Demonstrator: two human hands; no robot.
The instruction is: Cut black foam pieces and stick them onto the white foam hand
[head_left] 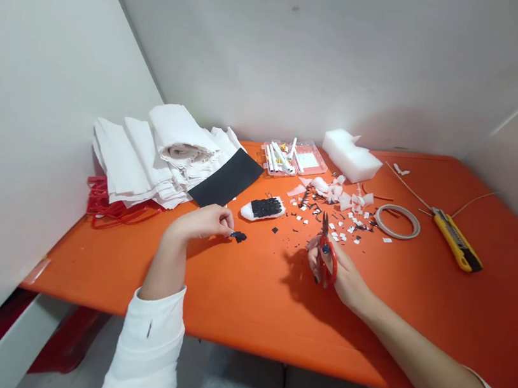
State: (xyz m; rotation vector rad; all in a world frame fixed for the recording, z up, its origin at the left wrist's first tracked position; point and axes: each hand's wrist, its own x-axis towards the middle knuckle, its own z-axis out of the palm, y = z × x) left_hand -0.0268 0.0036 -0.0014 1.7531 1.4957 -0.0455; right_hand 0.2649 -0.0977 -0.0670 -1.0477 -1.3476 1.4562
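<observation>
My left hand (204, 222) rests on the orange table (249, 295) with its fingertips pinched on a small black piece (238, 237). Red-handled scissors (326, 255) are gripped in my right hand (339, 273), blades closed and pointing away from me. Just beyond my left hand lies a white foam pad covered with black pieces (264, 208). Several small white and black scraps (342, 222) are scattered ahead of the scissors.
A stack of white cloth (158, 154) with a black sheet (226, 180) sits back left, over red straps (108, 205). A clear box of small parts (290, 158), a white foam block (351, 154), a tape ring (398, 221) and a yellow utility knife (457, 241) lie further back and right.
</observation>
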